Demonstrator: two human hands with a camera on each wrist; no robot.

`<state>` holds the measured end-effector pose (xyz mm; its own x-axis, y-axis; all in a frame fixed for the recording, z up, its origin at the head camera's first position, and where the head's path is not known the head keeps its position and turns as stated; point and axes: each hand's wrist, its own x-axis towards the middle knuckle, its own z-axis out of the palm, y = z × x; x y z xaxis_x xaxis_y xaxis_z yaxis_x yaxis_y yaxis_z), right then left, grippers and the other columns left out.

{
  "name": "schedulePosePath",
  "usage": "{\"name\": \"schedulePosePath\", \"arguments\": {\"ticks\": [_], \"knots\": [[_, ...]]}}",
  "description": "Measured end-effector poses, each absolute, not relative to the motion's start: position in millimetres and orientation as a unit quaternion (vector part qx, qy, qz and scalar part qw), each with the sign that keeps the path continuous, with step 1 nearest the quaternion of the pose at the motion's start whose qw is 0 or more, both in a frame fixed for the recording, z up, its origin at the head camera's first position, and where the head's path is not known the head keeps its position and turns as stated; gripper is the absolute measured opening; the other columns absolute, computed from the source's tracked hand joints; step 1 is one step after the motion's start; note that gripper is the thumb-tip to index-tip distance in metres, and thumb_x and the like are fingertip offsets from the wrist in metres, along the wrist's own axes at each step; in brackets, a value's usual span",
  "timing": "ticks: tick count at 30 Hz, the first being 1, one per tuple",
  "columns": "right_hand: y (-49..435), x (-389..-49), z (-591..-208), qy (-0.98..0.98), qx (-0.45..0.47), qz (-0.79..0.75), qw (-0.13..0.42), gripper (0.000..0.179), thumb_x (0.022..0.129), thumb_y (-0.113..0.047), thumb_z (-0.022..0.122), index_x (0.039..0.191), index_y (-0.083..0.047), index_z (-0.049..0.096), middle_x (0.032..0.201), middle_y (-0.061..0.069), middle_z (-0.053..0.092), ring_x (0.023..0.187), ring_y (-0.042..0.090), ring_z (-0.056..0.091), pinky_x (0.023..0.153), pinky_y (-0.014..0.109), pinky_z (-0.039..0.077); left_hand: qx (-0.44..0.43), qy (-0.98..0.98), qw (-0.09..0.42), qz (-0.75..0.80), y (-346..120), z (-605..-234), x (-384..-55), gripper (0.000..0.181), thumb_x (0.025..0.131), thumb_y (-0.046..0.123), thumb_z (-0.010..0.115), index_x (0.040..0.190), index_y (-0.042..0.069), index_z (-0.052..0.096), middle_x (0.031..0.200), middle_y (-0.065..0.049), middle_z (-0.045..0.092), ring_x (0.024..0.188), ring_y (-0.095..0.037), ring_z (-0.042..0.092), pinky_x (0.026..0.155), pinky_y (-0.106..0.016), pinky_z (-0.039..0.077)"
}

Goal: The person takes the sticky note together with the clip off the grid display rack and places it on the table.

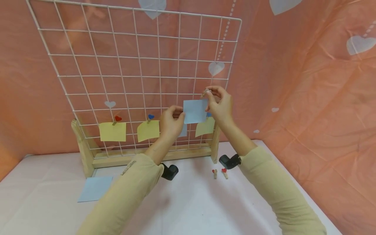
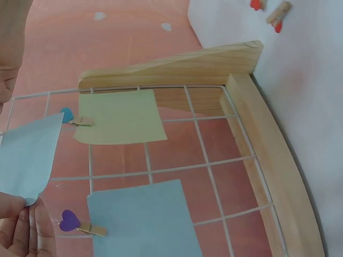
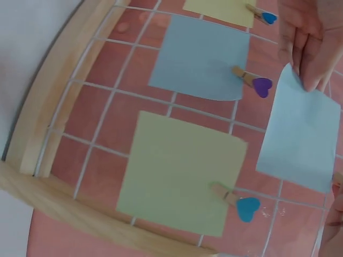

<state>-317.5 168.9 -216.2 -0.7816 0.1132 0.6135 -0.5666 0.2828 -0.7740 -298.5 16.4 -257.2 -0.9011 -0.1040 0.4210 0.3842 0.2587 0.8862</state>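
My left hand (image 1: pixel 172 120) pinches the left edge of a light blue paper note (image 1: pixel 194 111), thumb in front. The note is held up before the wire grid (image 1: pixel 160 77). My right hand (image 1: pixel 220 103) touches the note's right edge and holds a small wooden clothespin (image 1: pixel 204 93) by its upper right corner. In the right wrist view, the blue note (image 3: pixel 303 131) hangs beside another blue note (image 3: pixel 201 59), which a purple-heart clothespin (image 3: pixel 254 81) clips to the grid. A yellow note (image 3: pixel 182 171) with a blue-heart clothespin (image 3: pixel 238 202) is clipped nearby.
Two more yellow notes (image 1: pixel 113 132) (image 1: pixel 148 131) hang along the grid's lower rows. Its wooden stand (image 1: pixel 152 158) rests on the white table (image 1: pixel 188 209). Blue paper (image 1: pixel 95 188) lies at front left, and two red-heart clothespins (image 1: pixel 215 174) (image 1: pixel 225 174) lie at right.
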Motion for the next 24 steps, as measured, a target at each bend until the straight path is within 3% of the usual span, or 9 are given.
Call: {"name": "schedulePosePath", "arguments": {"ticks": [10, 17, 24], "knots": [[179.8, -308.6, -229.9, -0.749, 0.15, 0.583, 0.278, 0.024, 0.098, -0.011, 0.054, 0.115, 0.006, 0.058, 0.106, 0.019, 0.064, 0.043, 0.007, 0.05, 0.048, 0.023, 0.049, -0.099, -0.777, 0.19, -0.591, 1.0, -272.1, -288.4, 0.017, 0.092, 0.006, 0.059, 0.105, -0.004, 0.064, 0.103, -0.021, 0.065, 0.097, -0.031, 0.06, 0.087, -0.039, 0.051], [193.4, -299.2, -241.5, -0.76, 0.151, 0.578, 0.255, 0.026, 0.099, -0.011, 0.052, 0.116, 0.008, 0.056, 0.105, 0.023, 0.062, 0.042, 0.004, 0.049, 0.043, 0.017, 0.041, -0.098, -0.789, 0.161, -0.585, -10.5, -285.0, -278.7, 0.019, 0.091, 0.007, 0.061, 0.106, -0.004, 0.063, 0.103, -0.02, 0.065, 0.096, -0.03, 0.061, 0.084, -0.038, 0.052], [207.3, -291.0, -254.2, -0.79, 0.132, 0.554, 0.228, 0.028, 0.099, -0.014, 0.053, 0.116, 0.007, 0.056, 0.106, 0.024, 0.062, 0.044, 0.007, 0.05, 0.047, 0.018, 0.042, -0.083, -0.801, 0.143, -0.576, -19.7, -297.0, -271.7, 0.018, 0.091, 0.007, 0.061, 0.105, -0.003, 0.064, 0.102, -0.019, 0.066, 0.094, -0.028, 0.063, 0.082, -0.036, 0.054]]}}
